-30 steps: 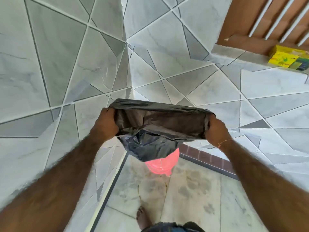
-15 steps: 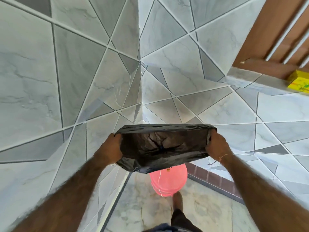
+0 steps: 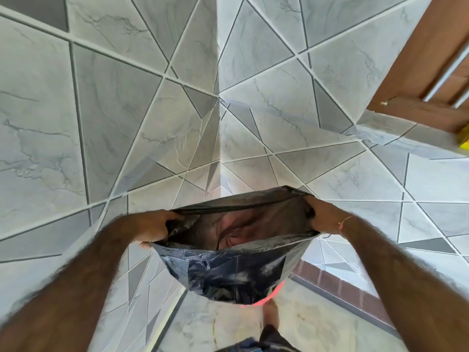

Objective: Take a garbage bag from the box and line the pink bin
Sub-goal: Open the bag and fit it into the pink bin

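Observation:
A black garbage bag (image 3: 228,270) hangs in front of me with its mouth spread wide. My left hand (image 3: 154,227) grips the left side of the mouth, and my right hand (image 3: 322,215) grips the right side. The pink bin (image 3: 275,292) stands on the floor below the bag. Only a thin strip of its rim shows past the bag's lower right edge. A pinkish glow shows through the thin plastic inside the bag. The yellow box (image 3: 464,138) sits on a ledge at the far right edge, mostly cut off.
Grey tiled walls meet in a corner (image 3: 218,123) straight ahead. A brown wooden window frame (image 3: 416,72) is at the upper right above the ledge. A bare foot (image 3: 271,316) stands on the marble floor just behind the bin.
The bag has dropped lower and now covers nearly all of the pink bin. Its mouth is pulled wider. The view has tilted up and the yellow box has slid to the frame's edge.

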`<state>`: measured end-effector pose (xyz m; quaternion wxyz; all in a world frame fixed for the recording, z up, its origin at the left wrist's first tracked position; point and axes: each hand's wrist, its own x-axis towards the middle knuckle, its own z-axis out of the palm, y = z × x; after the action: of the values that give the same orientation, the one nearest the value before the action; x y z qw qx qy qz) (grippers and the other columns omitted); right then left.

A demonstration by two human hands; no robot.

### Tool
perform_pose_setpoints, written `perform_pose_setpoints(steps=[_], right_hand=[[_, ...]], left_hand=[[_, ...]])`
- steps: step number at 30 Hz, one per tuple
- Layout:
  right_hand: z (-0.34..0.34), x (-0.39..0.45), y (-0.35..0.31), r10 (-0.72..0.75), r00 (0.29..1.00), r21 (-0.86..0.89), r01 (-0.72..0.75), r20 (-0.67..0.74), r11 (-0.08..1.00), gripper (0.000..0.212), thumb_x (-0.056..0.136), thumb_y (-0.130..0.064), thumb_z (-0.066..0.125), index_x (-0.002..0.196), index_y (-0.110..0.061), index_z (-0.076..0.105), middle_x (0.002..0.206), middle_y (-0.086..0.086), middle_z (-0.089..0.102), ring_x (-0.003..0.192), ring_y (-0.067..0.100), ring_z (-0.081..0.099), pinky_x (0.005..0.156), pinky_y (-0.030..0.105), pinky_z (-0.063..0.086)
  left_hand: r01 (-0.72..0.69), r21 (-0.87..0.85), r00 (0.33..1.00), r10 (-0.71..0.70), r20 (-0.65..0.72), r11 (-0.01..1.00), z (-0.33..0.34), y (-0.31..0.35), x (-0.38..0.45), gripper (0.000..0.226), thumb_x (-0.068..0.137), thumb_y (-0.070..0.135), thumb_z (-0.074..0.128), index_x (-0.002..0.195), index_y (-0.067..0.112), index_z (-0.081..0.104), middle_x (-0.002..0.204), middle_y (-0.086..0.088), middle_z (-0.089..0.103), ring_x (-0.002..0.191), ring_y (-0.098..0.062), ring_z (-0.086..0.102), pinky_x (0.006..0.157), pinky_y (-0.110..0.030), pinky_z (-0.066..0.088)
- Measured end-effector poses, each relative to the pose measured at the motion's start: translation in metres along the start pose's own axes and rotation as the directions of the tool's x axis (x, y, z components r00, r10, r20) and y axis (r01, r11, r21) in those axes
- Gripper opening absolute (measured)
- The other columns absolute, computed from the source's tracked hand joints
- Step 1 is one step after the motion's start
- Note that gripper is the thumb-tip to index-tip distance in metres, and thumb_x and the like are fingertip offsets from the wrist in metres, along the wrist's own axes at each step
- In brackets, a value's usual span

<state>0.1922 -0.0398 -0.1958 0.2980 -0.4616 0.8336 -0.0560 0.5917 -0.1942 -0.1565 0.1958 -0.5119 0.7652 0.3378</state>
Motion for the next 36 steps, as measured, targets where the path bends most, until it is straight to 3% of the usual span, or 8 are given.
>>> perform_pose_setpoints(steps=[4,6,10,16,21,26,32,36], right_hand=[[-0.011,-0.016,-0.019,-0.036,0.999,-0.034,0.035,-0.022,0.999,0.089,0.07,-0.009,0.058,0.149,-0.031,0.023,0.119,0.022,0.065,0.109,0.039,0.061,0.095,0.041,0.051],[-0.009,-0.02,-0.022,-0.033,0.999,-0.047,0.031,-0.041,0.998,0.087,0.078,-0.005,0.056,0.152,-0.024,0.016,0.118,0.028,0.063,0.108,0.042,0.06,0.093,0.04,0.05],[0.007,-0.017,-0.011,-0.019,0.994,0.011,0.02,-0.107,1.0,0.079,0.082,-0.018,0.054,0.151,-0.023,0.015,0.113,0.026,0.065,0.101,0.042,0.062,0.089,0.043,0.05],[0.037,-0.003,0.027,0.065,0.987,0.097,-0.051,-0.146,0.994,0.084,0.079,-0.024,0.055,0.15,-0.033,0.009,0.123,0.018,0.059,0.106,0.041,0.06,0.095,0.049,0.049],[0.052,0.012,0.054,0.097,0.986,0.111,-0.082,-0.138,0.99,0.084,0.081,-0.012,0.05,0.153,-0.027,0.01,0.138,0.018,0.048,0.116,0.043,0.055,0.097,0.049,0.046],[0.068,0.042,0.074,0.078,0.997,0.075,-0.078,-0.004,0.994,0.084,0.079,-0.01,0.049,0.153,-0.024,0.012,0.144,0.018,0.041,0.12,0.045,0.052,0.103,0.05,0.043],[0.088,0.086,0.094,0.068,0.991,0.022,-0.071,0.119,0.997,0.087,0.076,-0.013,0.05,0.151,-0.031,0.011,0.138,0.018,0.047,0.112,0.045,0.056,0.096,0.051,0.048],[0.109,0.108,0.095,0.046,0.98,0.022,-0.051,0.192,0.998,0.091,0.076,-0.005,0.049,0.153,-0.027,0.007,0.15,0.019,0.035,0.118,0.045,0.052,0.099,0.049,0.047]], left_hand=[[-0.029,-0.039,0.999,0.03,0.03,0.999,0.016,0.013,0.005,0.066,0.084,-0.003,0.046,0.132,0.042,0.048,0.127,-0.007,0.057,0.098,-0.025,0.06,0.065,-0.029,0.057],[-0.06,-0.047,0.998,0.062,0.026,0.997,0.028,0.022,0.01,0.064,0.086,-0.003,0.05,0.134,0.038,0.048,0.136,-0.007,0.054,0.111,-0.029,0.057,0.083,-0.033,0.057],[-0.096,-0.027,0.989,0.092,-0.112,0.995,0.056,0.042,0.018,0.049,0.094,0.003,0.046,0.139,0.022,0.045,0.145,-0.009,0.048,0.131,-0.031,0.047,0.109,-0.035,0.037],[-0.102,-0.152,0.976,0.069,-0.205,0.983,0.094,0.056,0.048,0.047,0.093,0.025,0.055,0.139,0.018,0.045,0.143,-0.006,0.052,0.129,-0.027,0.051,0.114,-0.035,0.034],[-0.036,-0.212,0.965,-0.021,-0.262,0.977,0.117,0.074,0.076,0.044,0.093,0.018,0.054,0.136,0.014,0.048,0.14,-0.008,0.053,0.128,-0.03,0.051,0.113,-0.036,0.034],[0.035,-0.209,0.965,-0.088,-0.247,0.977,0.137,0.079,0.108,0.043,0.085,0.008,0.058,0.127,0.019,0.053,0.123,-0.004,0.063,0.113,-0.026,0.062,0.102,-0.038,0.048],[0.164,-0.238,0.965,-0.205,-0.162,0.957,0.154,0.105,0.129,0.05,0.083,0.005,0.049,0.131,0.015,0.049,0.131,-0.01,0.058,0.12,-0.032,0.056,0.105,-0.04,0.044],[0.218,-0.289,0.954,-0.267,-0.14,0.932,0.171,0.114,0.142,0.052,0.075,0.001,0.047,0.126,0.009,0.053,0.124,-0.017,0.06,0.118,-0.037,0.055,0.102,-0.042,0.043]])
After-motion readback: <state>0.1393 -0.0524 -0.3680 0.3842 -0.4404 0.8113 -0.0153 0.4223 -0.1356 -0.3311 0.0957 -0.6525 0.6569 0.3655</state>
